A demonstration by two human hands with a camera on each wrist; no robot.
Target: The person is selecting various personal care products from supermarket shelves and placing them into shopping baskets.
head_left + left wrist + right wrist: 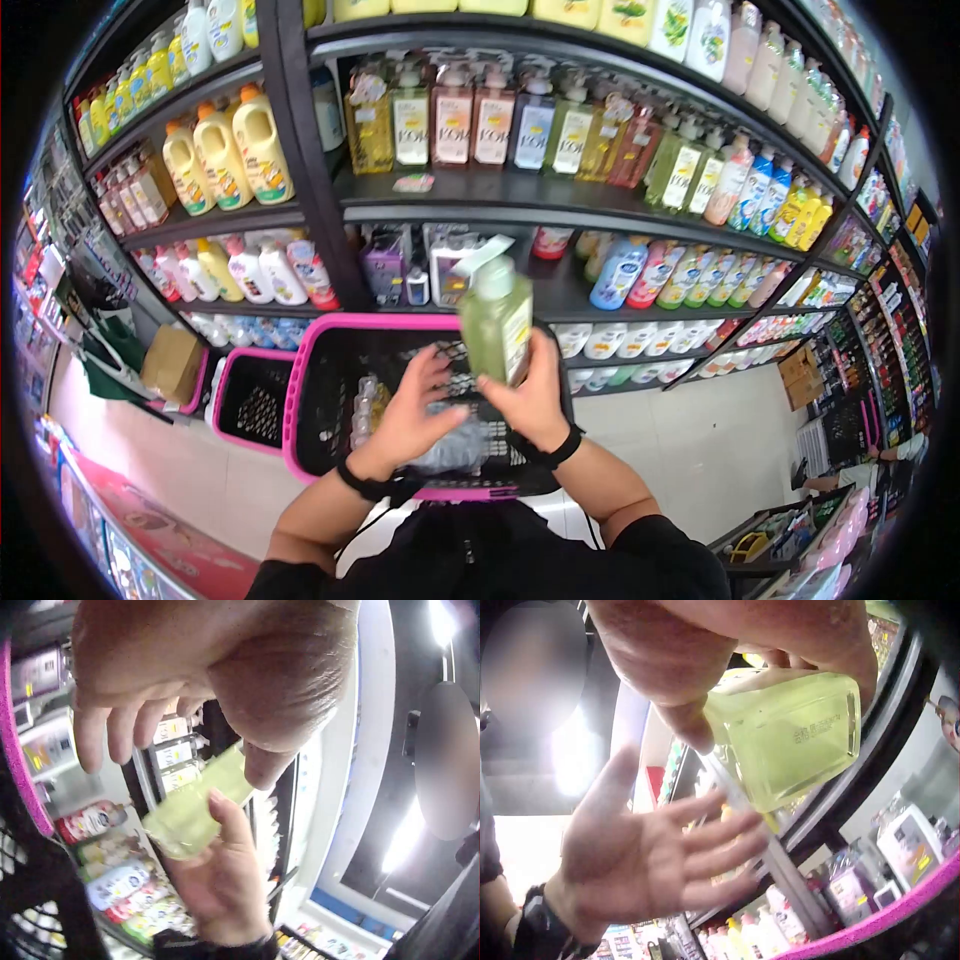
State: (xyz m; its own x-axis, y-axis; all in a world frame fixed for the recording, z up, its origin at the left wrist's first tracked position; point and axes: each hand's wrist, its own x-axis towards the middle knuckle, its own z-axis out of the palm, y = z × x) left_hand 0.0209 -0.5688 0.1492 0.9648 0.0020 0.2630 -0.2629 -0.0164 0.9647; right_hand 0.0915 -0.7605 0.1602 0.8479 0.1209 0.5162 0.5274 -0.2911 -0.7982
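My right hand grips the lower part of a green translucent pump bottle, holding it upright over the shopping basket's far side. A pale tag or flap sticks out at the bottle's top. In the right wrist view the base of the bottle faces the camera, with small print on it. My left hand is just left of the bottle, fingers spread and holding nothing. Below both hands lies the black basket with a pink rim. Inside it are small clear bottles and a greyish plastic-wrapped item, partly hidden by my left hand.
Dark shelves ahead carry rows of pump bottles and, lower, coloured bottles. Yellow jugs stand on the left. A second pink-rimmed basket and a cardboard box sit at floor level to the left.
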